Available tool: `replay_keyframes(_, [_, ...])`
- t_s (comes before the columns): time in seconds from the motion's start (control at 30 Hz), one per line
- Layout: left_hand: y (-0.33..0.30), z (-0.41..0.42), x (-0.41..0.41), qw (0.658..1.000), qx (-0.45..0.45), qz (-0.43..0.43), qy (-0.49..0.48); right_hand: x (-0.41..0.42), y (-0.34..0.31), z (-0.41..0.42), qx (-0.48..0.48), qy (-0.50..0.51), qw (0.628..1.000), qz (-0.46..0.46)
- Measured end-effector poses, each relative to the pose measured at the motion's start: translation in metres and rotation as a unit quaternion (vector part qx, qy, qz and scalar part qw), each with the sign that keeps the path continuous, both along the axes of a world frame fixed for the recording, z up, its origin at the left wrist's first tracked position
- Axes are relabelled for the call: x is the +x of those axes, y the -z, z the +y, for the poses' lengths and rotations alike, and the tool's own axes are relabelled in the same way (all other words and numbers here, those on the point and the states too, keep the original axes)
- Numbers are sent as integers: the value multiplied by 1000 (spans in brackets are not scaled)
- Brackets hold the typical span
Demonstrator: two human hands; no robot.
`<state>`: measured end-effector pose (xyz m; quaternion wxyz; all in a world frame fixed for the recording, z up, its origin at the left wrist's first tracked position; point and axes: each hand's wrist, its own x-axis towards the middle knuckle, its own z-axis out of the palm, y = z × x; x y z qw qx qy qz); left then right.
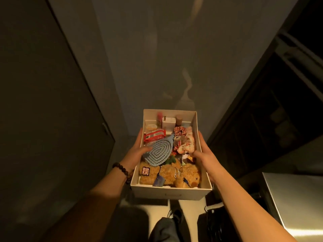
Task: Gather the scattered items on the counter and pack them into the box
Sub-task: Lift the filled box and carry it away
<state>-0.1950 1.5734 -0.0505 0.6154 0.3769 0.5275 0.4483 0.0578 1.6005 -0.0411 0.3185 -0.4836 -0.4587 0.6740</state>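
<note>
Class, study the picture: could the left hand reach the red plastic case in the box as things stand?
Probably not freely: the left hand holds the box, and the blue brush overlaps the red plastic case.

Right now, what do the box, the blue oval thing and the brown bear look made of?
The box looks like matte white cardboard: thin, stiff walls. The blue oval thing seems soft rubbery silicone, judging by its ridged rings, though plastic is possible. The brown bear looks like fuzzy plush fabric with stitched patches.

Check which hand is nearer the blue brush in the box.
Left. The left hand grips the box wall with its thumb touching the blue brush; the right hand holds the opposite wall, across the scrunchies.
</note>
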Motion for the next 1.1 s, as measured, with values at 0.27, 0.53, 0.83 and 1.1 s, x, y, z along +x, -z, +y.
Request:
replay_keyframes(0.27, [71,106,4,998,-63,5,-25,3,74,105,-16,-11,1000,-19])
replay_keyframes(0.53, [220,189,-3,987,-132,16,-90,-15,216,192,-39,7,999,-29])
replay_keyframes(0.83, [493,255,-21,991,-117,12,-60,-31,484,263,12,-2,999,-48])
replay_keyframes(1.1, [656,283,-25,997,-45,48,-34,-32,660,298,17,-10,999,-46])
